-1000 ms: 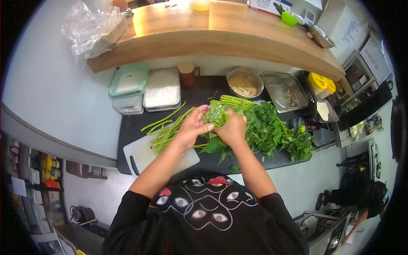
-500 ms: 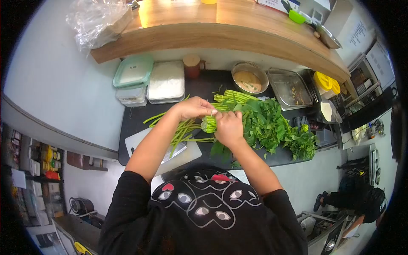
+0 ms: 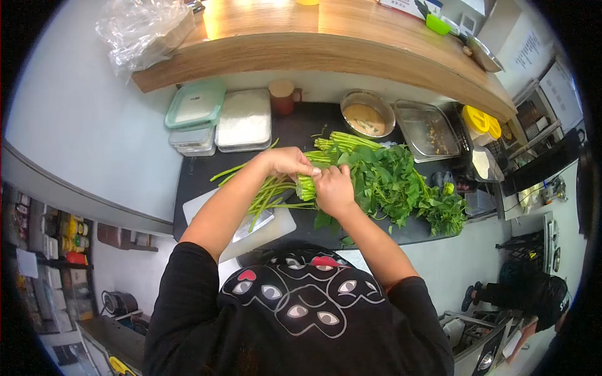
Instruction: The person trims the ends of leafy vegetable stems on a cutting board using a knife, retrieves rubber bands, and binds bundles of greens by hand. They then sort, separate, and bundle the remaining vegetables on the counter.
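My right hand [image 3: 334, 190] is closed round a bunch of leafy greens, its cut stem ends [image 3: 305, 187] pointing left. My left hand [image 3: 290, 161] meets it at the top of the bunch, thumb and fingers pinched by the stems; any tie between the fingertips is too small to make out. Loose long stems [image 3: 268, 193] lie beneath my left forearm, partly over a white cutting board [image 3: 276, 229]. To the right spreads a heap of leafy greens [image 3: 392, 182]. Behind my hands, more cut stems [image 3: 351, 141] lie bundled.
Along the wall stand lidded containers [image 3: 244, 119], a reddish-brown mug [image 3: 283, 100], a metal bowl of brownish liquid [image 3: 367, 119] and a metal tray [image 3: 429, 147]. A wooden shelf [image 3: 301, 53] overhangs the back. Another person [image 3: 533, 297] is at the lower right.
My left hand has shifted slightly down, its thumb now lower against the stems. My right hand has moved a little left, still round the bunch.
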Tool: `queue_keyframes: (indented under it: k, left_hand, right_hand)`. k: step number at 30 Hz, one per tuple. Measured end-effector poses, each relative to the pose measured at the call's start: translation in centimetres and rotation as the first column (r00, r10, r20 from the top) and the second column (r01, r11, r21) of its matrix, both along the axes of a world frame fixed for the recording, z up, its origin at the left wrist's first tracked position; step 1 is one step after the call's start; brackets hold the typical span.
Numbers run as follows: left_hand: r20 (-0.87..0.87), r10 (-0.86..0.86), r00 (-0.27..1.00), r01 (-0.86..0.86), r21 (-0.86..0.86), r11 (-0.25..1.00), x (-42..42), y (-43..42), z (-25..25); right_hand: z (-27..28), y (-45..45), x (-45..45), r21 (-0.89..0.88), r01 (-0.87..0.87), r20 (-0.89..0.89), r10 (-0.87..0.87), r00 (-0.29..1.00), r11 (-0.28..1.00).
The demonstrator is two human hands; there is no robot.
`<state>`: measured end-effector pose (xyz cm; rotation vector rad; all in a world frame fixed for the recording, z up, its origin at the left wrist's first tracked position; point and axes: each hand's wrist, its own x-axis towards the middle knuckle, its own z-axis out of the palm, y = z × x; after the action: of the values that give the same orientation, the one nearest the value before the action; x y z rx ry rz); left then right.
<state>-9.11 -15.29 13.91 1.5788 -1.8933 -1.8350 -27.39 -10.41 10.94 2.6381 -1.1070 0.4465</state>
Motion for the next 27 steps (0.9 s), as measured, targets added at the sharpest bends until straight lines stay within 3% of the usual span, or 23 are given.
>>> queue_keyframes:
  k: [2,5,8,11,14,16,17,19,22,25,27]
  left_hand:
    - [0.038,-0.052,0.998,0.056,-0.095,0.994,0.2,-0.4,-1.6]
    - [-0.026,-0.021,0.999,0.018,-0.1,0.995,0.1,0.7,-0.6]
    - [-0.16,0.083,0.984,-0.083,0.006,0.997,0.1,1.5,-0.2]
    - [-0.249,0.072,0.966,-0.072,0.009,0.997,0.3,-0.4,-4.6]
    - [-0.219,0.032,0.975,-0.019,0.06,0.998,0.0,-0.9,-3.4]
    - [-0.114,0.278,0.954,-0.273,0.054,0.96,0.1,-0.5,-3.0]
    - [-0.062,0.395,0.917,-0.393,0.039,0.919,0.3,-0.3,-2.7]
    - [-0.279,0.489,0.827,-0.479,0.107,0.871,0.4,0.0,-3.9]
    - [-0.52,0.669,0.531,-0.636,0.277,0.72,-1.7,0.9,-6.2]
    - [-0.527,0.765,0.369,-0.778,0.276,0.565,-3.1,1.6,-5.3]
    - [-0.555,0.762,0.334,-0.822,0.224,0.524,-2.9,1.5,-4.9]
  right_hand:
    - [-0.2,-0.2,0.0,-0.001,-0.015,0.005,0.015,1.0,1.0]
    - [0.0,-0.2,0.0,0.025,-0.013,-0.027,0.013,1.0,1.0]
    - [0.3,0.1,0.0,0.052,0.01,-0.077,-0.006,0.997,0.999]
    - [-0.1,0.5,0.6,0.012,-0.032,-0.079,0.032,0.996,0.999]
    - [-0.7,0.5,0.9,-0.008,-0.066,-0.006,0.066,0.998,0.998]
    - [0.0,0.4,0.7,0.047,-0.047,0.105,0.042,0.994,0.998]
    - [0.6,0.2,0.2,0.103,-0.023,0.181,0.004,0.983,0.994]
    - [1.9,0.0,-0.2,0.201,0.019,0.322,-0.084,0.943,0.979]
    - [2.1,-0.1,0.0,0.274,0.036,0.537,-0.184,0.823,0.961]
    - [2.1,-0.5,-0.1,0.468,-0.079,0.705,-0.317,0.634,0.88]
    - [2.0,-0.5,-0.1,0.522,-0.158,0.774,-0.388,0.501,0.838]
